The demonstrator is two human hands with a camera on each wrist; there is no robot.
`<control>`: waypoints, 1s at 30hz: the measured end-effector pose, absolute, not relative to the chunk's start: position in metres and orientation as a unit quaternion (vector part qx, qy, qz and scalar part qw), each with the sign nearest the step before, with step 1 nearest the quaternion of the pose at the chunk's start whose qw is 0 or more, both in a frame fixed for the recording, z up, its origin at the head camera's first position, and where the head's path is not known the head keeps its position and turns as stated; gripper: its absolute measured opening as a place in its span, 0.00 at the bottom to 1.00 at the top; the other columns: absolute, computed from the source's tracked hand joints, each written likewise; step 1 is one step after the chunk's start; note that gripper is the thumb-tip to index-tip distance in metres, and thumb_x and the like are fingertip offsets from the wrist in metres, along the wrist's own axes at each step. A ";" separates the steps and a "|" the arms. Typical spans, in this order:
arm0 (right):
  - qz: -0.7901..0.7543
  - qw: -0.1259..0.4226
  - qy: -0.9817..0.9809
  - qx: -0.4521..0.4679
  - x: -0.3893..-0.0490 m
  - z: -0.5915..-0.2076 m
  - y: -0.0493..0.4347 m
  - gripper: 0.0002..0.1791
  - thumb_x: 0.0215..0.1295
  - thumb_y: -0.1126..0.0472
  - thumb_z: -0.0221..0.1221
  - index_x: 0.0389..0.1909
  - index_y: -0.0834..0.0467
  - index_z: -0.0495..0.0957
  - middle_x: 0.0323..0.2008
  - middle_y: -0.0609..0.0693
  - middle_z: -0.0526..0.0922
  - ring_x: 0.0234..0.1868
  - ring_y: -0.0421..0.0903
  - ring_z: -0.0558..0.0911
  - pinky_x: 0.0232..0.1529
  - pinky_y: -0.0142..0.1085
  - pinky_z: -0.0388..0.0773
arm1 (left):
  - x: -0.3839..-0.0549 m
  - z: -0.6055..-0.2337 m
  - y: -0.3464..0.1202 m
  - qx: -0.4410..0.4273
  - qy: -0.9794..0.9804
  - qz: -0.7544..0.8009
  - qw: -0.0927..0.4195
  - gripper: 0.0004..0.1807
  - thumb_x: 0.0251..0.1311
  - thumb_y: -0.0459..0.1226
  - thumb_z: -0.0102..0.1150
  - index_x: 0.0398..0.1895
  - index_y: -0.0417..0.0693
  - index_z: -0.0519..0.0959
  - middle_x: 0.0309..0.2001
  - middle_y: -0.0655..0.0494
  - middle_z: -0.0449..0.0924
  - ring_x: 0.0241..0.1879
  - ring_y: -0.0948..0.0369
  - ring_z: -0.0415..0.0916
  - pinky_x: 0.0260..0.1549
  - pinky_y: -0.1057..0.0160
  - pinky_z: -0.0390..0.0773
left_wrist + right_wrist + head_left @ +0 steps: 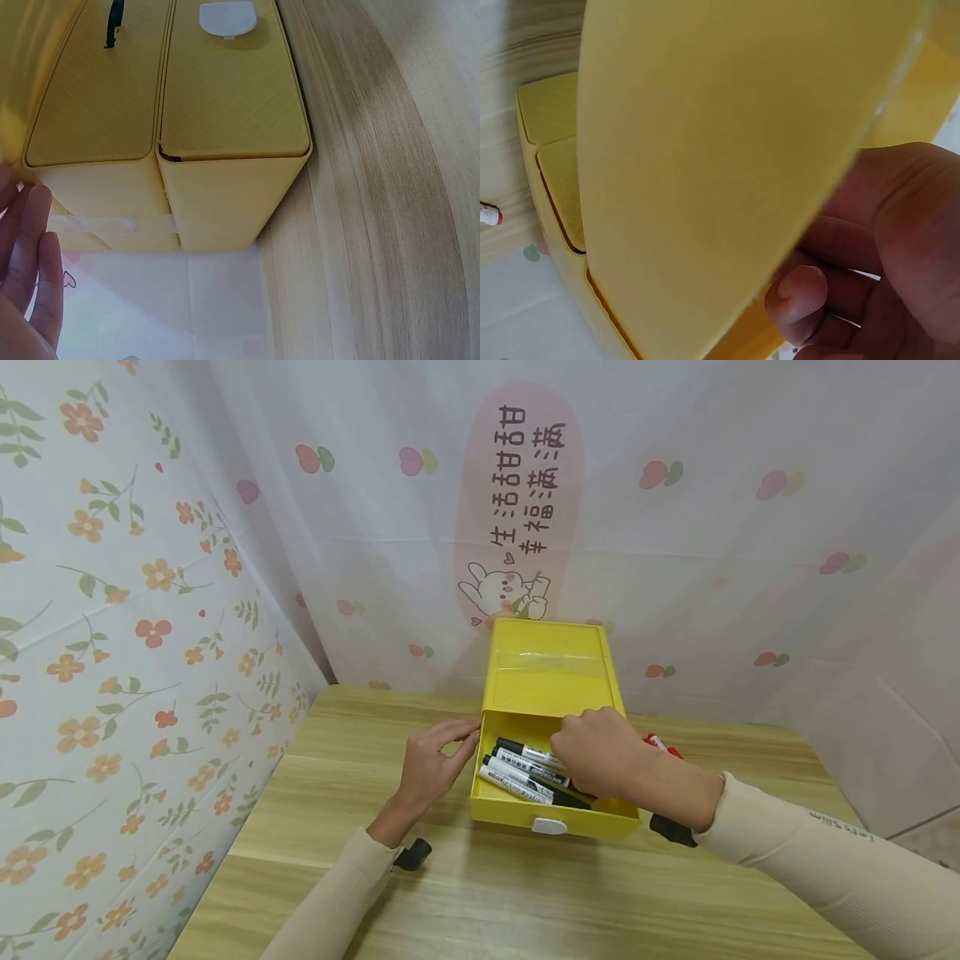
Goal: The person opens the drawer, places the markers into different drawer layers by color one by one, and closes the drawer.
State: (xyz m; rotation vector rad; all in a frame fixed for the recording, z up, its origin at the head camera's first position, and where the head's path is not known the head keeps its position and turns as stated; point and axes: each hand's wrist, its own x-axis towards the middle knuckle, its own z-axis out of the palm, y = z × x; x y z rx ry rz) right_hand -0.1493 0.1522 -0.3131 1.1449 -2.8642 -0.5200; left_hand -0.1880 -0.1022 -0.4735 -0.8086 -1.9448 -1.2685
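Observation:
A yellow drawer box [551, 677] stands on the table with its top drawer [510, 812] pulled out. Several black-capped white markers [517, 781] lie in that drawer. My left hand [435, 760] touches the left side of the box by the drawer's back corner, its fingers fairly straight in the left wrist view. Over the drawer's right half, my right hand [603, 752] reaches in with bent fingers. In the right wrist view the drawer wall [705, 165] covers part of those fingers, so whether they hold a marker is hidden.
Red-capped markers [660, 743] lie on the table right of the box, partly behind my right wrist. Two lower drawers are closed; one has a white handle [228, 19]. A printed curtain [375, 568] hangs behind the box, and a floral one [150, 635] at left.

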 end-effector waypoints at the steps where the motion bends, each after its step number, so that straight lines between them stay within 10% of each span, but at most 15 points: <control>1: -0.162 0.010 -0.916 0.366 -0.149 -0.312 0.153 0.11 0.65 0.60 0.77 0.29 0.60 0.87 0.19 0.49 0.74 0.19 0.47 0.71 0.21 0.34 0.78 | -0.188 -0.474 -0.102 -0.311 -0.744 -0.486 0.336 0.11 0.65 0.23 0.73 0.50 0.34 0.92 0.45 0.43 0.93 0.39 0.50 0.93 0.39 0.54 0.93; 8: -0.091 0.033 -0.927 0.362 -0.143 -0.304 0.162 0.19 0.68 0.62 0.73 0.19 0.52 0.78 0.19 0.44 0.69 0.18 0.42 0.64 0.17 0.32 0.61 | -0.188 -0.474 -0.102 -0.309 -0.747 -0.485 0.335 0.11 0.66 0.24 0.74 0.50 0.36 0.92 0.46 0.45 0.93 0.40 0.51 0.93 0.40 0.54 0.93; 17: 0.014 0.119 -0.922 0.367 -0.126 -0.298 0.179 0.04 0.62 0.62 0.76 0.34 0.50 0.90 0.31 0.42 0.88 0.22 0.38 0.76 0.17 0.31 0.70 | -0.188 -0.475 -0.102 -0.302 -0.752 -0.483 0.331 0.11 0.66 0.24 0.74 0.50 0.36 0.92 0.47 0.45 0.93 0.41 0.51 0.93 0.41 0.53 0.92; 30: 0.139 0.256 -0.887 0.359 -0.094 -0.317 0.197 0.11 0.54 0.64 0.77 0.34 0.49 0.88 0.29 0.34 0.82 0.23 0.33 0.70 0.20 0.29 0.65 | -0.188 -0.476 -0.102 -0.305 -0.748 -0.483 0.339 0.11 0.65 0.23 0.74 0.50 0.35 0.92 0.45 0.45 0.93 0.41 0.50 0.93 0.40 0.53 0.92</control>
